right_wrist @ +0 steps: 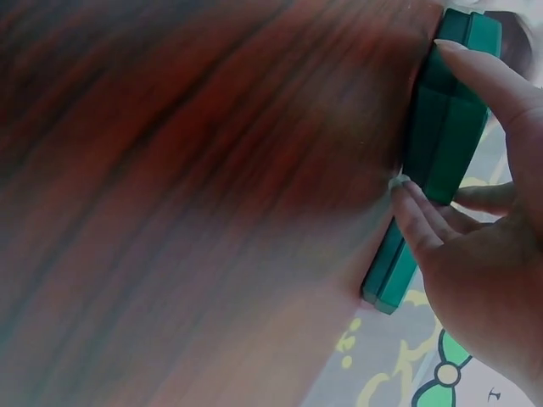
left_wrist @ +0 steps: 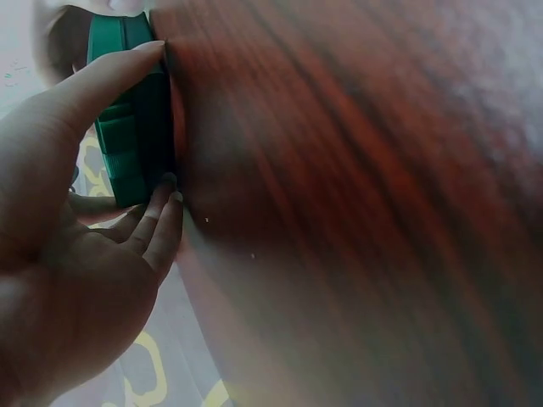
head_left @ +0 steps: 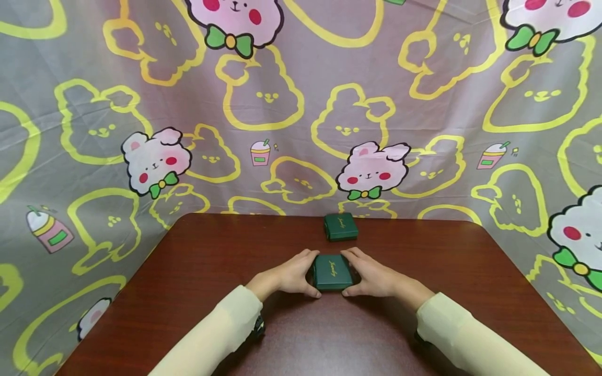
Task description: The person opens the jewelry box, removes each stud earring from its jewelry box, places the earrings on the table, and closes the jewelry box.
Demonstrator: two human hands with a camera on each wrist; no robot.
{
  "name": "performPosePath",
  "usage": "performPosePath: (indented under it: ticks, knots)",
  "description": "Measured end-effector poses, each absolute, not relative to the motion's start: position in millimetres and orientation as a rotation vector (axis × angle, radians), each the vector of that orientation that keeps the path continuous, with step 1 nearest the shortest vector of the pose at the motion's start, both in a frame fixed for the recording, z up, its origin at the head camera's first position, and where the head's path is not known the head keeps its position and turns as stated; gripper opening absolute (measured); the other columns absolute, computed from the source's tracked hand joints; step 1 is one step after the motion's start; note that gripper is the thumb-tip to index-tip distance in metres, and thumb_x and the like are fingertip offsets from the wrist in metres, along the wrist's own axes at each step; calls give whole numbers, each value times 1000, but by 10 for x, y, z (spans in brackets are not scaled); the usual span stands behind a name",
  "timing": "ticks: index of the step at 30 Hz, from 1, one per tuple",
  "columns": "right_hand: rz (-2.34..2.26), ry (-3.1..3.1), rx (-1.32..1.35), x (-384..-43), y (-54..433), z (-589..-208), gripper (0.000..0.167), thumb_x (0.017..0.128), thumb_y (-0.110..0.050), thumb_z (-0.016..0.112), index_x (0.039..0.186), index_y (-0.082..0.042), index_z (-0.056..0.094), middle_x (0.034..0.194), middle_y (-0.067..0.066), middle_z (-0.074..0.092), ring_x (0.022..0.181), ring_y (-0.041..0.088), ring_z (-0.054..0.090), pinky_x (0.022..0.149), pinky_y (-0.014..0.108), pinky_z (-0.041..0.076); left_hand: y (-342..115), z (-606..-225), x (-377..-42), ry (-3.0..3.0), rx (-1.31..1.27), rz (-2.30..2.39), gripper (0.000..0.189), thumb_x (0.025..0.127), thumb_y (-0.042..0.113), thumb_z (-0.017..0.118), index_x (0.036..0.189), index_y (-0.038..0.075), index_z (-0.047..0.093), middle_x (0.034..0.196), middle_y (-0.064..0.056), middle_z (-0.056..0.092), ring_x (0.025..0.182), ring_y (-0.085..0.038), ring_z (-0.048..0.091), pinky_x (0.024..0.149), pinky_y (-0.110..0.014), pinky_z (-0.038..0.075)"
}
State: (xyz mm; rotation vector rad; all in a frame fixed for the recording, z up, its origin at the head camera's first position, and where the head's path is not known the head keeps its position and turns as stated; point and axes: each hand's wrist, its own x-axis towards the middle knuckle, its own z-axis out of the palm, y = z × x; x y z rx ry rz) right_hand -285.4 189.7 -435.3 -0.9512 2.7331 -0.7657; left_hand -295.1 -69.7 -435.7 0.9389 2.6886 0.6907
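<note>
A small dark green box (head_left: 332,272) with gold script on its lid sits on the table between both hands, its lid closed. My left hand (head_left: 292,274) holds its left side, thumb at the near corner and fingers round the far one. On the opposite side, my right hand (head_left: 374,275) grips it the same way. The left wrist view gives the ridged side of the box (left_wrist: 119,144), with the thumb and fingertips at its ends. From the right wrist, the plain side of the box (right_wrist: 441,140) shows between thumb and fingers.
Behind the held box, a second matching green box (head_left: 340,227) lies near the far edge of the brown wooden table (head_left: 226,245). A grey curtain (head_left: 301,141) with cartoon bears and bunnies hangs behind the table and along its sides.
</note>
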Motion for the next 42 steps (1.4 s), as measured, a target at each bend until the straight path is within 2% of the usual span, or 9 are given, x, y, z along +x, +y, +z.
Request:
performPosePath:
  ticks: [9, 17, 22, 27, 34, 42]
  knots:
    - [-714, 2749, -1025, -2864, 1828, -4286, 102, 78, -41, 88, 155, 1, 34, 151, 15, 38, 131, 30, 46, 105, 50, 44, -688, -4385, -2956, 2676, 927, 707, 107, 76, 34, 91, 155, -3, 30, 144, -14, 46, 130, -24, 48, 110, -37, 40]
    - [-636, 2766, -1099, -2883, 1663, -4226, 100, 80, -43, 87, 156, -3, 35, 154, 14, 38, 137, 30, 43, 107, 51, 44, -690, -4374, -2958, 2670, 917, 702, 102, 77, 35, 91, 153, 0, 33, 137, -12, 47, 123, -21, 50, 105, -35, 43]
    - [-586, 2763, -1126, -2888, 1583, -4207, 97, 81, -41, 86, 154, 1, 37, 152, 16, 42, 137, 33, 44, 108, 53, 42, -687, -4383, -2962, 2677, 960, 716, 96, 75, 33, 92, 149, 3, 38, 132, -10, 49, 121, -21, 51, 104, -35, 43]
    - [-566, 2760, -1092, -2908, 1554, -4211, 95, 82, -43, 85, 152, 3, 40, 151, 17, 44, 135, 33, 45, 107, 55, 41, -695, -4389, -2966, 2677, 960, 714, 98, 76, 33, 91, 151, 3, 37, 133, -11, 49, 122, -21, 51, 105, -35, 43]
    - [-560, 2753, -1060, -2933, 1556, -4207, 94, 82, -44, 85, 152, 1, 42, 149, 15, 46, 133, 32, 46, 106, 54, 43, -704, -4362, -2959, 2660, 912, 721, 102, 78, 34, 90, 155, 2, 32, 138, -11, 46, 124, -21, 49, 105, -35, 43]
    - [-591, 2734, -1121, -2947, 1567, -4244, 89, 82, -44, 85, 148, 1, 46, 145, 11, 48, 128, 27, 48, 103, 49, 46, -711, -4379, -2938, 2664, 894, 730, 99, 77, 36, 91, 151, 0, 35, 137, -12, 46, 124, -22, 50, 105, -36, 43]
